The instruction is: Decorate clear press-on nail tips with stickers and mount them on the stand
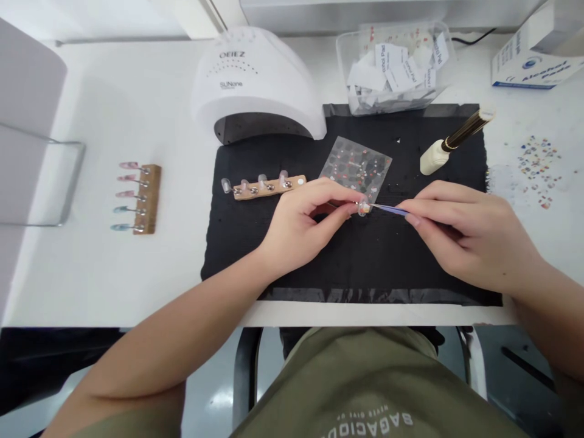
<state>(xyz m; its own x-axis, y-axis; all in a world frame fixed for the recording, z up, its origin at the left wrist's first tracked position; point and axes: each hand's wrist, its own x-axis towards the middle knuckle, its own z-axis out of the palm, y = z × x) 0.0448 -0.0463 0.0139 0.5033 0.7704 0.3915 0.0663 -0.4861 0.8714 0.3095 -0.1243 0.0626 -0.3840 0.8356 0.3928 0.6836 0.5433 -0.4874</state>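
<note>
taking the black mat (365, 261) as our clock face, twelve at its far edge, we have a wooden stand (154, 201) of pink and teal nails (125, 194) at nine, out on the white table (91, 274). a white lamp (260, 73) sits at eleven, and a wooden strip (261, 190) lies just past nine, on the mat. our left hand (310, 219) is nearly closed, thumb and forefinger pinching a small false nail (364, 208) about at the clock's centre; a clear sheet (353, 164) with dots lies at twelve, just beyond. the false nail should feel almost weightless, thin and stiff, slick on its face and easy to crack or let slip, so we judge its edges or base the best places to hold. it looks clear and shiny, with a whitish patch and a touch of orange; finer detail is too small to tell. our right hand (465, 234), just past three, is curled, fingertips closed on a slim blue-violet tool (389, 209); its tip is at the false nail, though we cannot tell whether they touch. a cream bottle (435, 157) stands at two, and scattered gems (539, 161) lie farther out, between two and three.
</note>
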